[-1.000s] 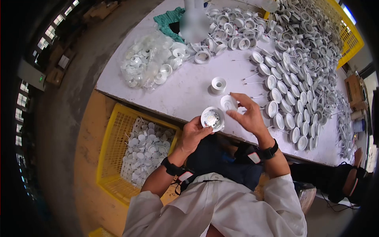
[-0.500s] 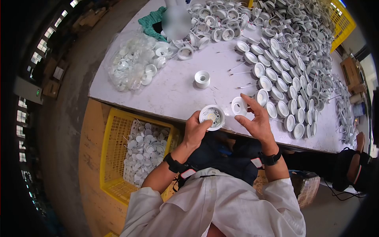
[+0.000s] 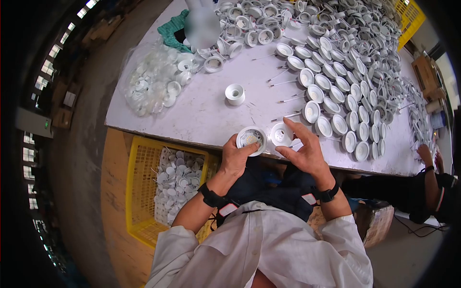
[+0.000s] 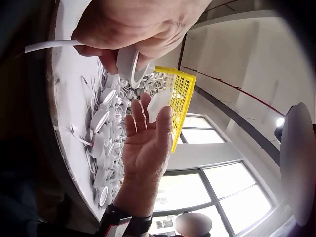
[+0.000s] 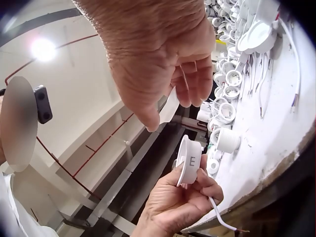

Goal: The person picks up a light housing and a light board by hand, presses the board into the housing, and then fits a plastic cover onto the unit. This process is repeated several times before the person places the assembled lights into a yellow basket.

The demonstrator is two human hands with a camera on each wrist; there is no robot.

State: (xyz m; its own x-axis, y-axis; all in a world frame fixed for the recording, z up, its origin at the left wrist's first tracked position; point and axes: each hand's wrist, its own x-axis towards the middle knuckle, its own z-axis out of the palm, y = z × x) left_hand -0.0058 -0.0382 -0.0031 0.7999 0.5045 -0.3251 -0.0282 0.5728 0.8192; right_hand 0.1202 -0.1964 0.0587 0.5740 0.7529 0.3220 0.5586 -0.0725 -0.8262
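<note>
My left hand [image 3: 235, 157] grips a round white downlight housing [image 3: 244, 133], its thumb over the rim. Inside the housing a circuit board with yellowish LEDs shows in the head view. From the housing's back hangs a white cable [image 5: 220, 219], seen in the right wrist view. Just to the right, my right hand [image 3: 308, 152] pinches a small white reflector cup [image 3: 278, 136] at its edge between thumb and fingers. The cup is tilted and apart from the housing. A short stack of white cups [image 3: 235, 98] stands on the table beyond both hands.
Rows of white downlights [image 3: 323, 126] with cables cover the table's right side. A plastic bag of white parts [image 3: 149, 91] lies at the left. Below the table edge stands a yellow crate [image 3: 137, 211] of white discs. Another person's hand [image 3: 424, 154] is at the far right.
My right hand first drew the cup away from the housing, then brought it slightly nearer, with its opening turned more toward the head camera. The left hand keeps its grip; the head view has shifted.
</note>
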